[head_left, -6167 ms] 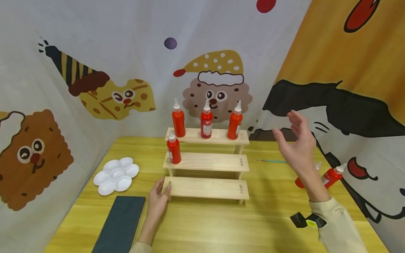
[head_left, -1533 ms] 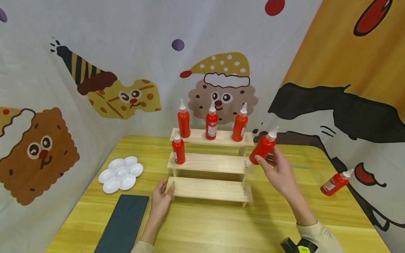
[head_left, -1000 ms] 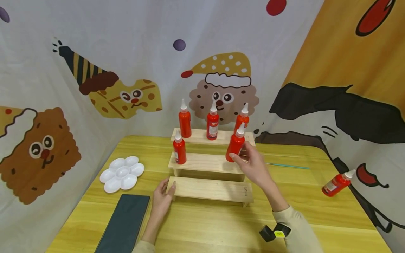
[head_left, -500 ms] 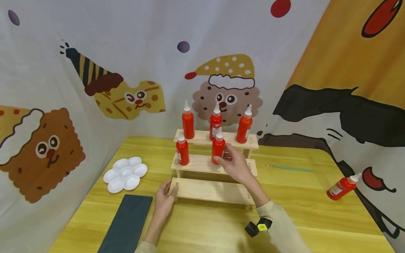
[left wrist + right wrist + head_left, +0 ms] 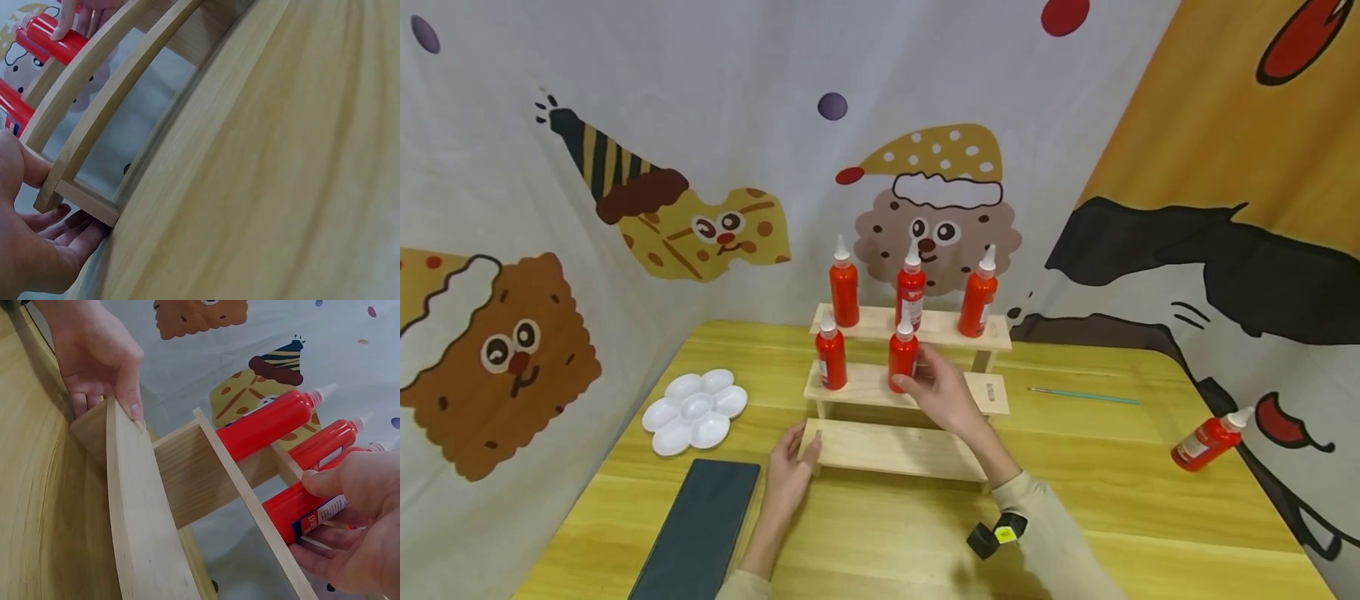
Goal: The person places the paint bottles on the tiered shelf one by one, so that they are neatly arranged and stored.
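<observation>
A three-step wooden display rack (image 5: 887,448) stands on the table. My left hand (image 5: 787,477) grips the left end of its lowest step, thumb on top and fingers around the end panel. On the middle step, my right hand (image 5: 946,393) holds a red squeeze paint bottle (image 5: 902,360) with a white nozzle cap, upright, between thumb and fingers. In the right wrist view the bottle (image 5: 294,509) meets the step's board. Another red bottle (image 5: 831,358) stands to its left on that step. The top step carries three more, a left one (image 5: 845,293), a middle one (image 5: 911,287) and a right one (image 5: 978,302).
One more red bottle (image 5: 1206,442) is at the table's right edge. A thin turquoise paintbrush (image 5: 1086,396) lies right of the rack. On the left are a white flower-shaped palette (image 5: 696,407) and a dark flat rectangular object (image 5: 700,529). A printed cloth (image 5: 737,100) hangs behind.
My right hand, empty at first, took a red bottle from the right side and carried it left onto the middle step. My left hand has kept its grip on the rack.
</observation>
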`<state>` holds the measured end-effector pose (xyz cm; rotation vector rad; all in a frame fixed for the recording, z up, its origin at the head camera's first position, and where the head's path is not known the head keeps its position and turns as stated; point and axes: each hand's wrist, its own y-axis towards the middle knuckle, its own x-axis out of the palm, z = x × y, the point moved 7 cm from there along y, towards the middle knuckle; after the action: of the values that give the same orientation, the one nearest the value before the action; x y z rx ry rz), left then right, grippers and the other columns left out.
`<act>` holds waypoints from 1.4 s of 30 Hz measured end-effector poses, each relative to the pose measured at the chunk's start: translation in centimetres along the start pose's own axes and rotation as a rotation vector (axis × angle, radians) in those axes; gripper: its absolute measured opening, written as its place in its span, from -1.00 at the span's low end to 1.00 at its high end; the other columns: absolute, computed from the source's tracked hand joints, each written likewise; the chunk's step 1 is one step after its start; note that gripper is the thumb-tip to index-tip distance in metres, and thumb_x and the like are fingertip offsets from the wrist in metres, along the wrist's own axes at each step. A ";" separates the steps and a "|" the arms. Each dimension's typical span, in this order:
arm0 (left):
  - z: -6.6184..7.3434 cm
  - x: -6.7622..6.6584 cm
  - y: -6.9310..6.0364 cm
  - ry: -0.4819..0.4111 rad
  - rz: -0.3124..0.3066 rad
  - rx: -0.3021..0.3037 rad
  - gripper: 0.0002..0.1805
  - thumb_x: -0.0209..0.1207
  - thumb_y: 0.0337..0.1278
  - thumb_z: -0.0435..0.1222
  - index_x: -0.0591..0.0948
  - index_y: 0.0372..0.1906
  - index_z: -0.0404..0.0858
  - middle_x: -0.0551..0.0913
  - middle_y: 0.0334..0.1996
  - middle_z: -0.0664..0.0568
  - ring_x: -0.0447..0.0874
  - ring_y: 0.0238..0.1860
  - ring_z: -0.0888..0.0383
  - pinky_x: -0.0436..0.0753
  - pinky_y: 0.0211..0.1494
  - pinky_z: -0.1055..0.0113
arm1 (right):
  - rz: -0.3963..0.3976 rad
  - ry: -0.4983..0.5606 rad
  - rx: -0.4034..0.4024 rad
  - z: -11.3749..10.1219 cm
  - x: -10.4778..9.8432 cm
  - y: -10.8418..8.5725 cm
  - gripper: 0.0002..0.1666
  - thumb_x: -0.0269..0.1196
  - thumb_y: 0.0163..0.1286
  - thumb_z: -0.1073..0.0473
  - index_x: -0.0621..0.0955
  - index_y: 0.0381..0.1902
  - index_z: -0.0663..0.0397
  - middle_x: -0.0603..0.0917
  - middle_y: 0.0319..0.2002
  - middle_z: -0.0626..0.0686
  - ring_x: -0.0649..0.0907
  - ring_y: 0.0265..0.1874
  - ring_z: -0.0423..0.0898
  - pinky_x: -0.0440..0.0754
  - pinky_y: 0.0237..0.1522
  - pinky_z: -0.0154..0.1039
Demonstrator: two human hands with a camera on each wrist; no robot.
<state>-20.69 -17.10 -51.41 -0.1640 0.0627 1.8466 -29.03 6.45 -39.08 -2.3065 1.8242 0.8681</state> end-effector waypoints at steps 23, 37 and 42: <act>-0.1 0.2 0.3 0.012 -0.006 -0.011 -0.45 0.14 0.43 -0.33 0.38 0.41 -0.46 0.46 0.34 -0.44 0.28 0.48 -0.34 0.42 0.44 -0.14 | 0.058 -0.031 0.006 -1.7 -7.4 -4.0 -0.53 0.29 0.47 0.19 0.50 0.25 0.25 0.61 0.22 0.21 0.61 0.23 0.17 0.58 0.30 0.12; 0.0 -0.1 0.1 0.019 -0.002 -0.008 -0.44 0.15 0.44 -0.31 0.37 0.42 -0.47 0.46 0.34 -0.45 0.27 0.47 -0.37 0.41 0.45 -0.16 | 0.372 -0.147 -0.030 -1.0 -16.8 -8.2 -0.54 0.20 0.51 0.28 0.45 0.30 0.29 0.58 0.16 0.10 0.51 0.08 -0.53 0.42 0.13 -0.73; 0.1 0.0 0.2 0.020 -0.003 -0.004 -0.44 0.15 0.44 -0.32 0.37 0.41 -0.49 0.47 0.32 -0.46 0.30 0.47 -0.35 0.41 0.45 -0.15 | 0.503 -0.216 0.079 0.1 -19.9 -10.0 -0.44 0.21 0.53 0.17 0.38 0.39 0.22 0.53 0.24 0.10 0.50 0.21 -0.36 0.36 0.21 -0.73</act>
<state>-20.85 -17.16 -51.35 -0.1852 0.0728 1.8423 -22.61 26.73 -32.65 -1.6474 2.3196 1.0260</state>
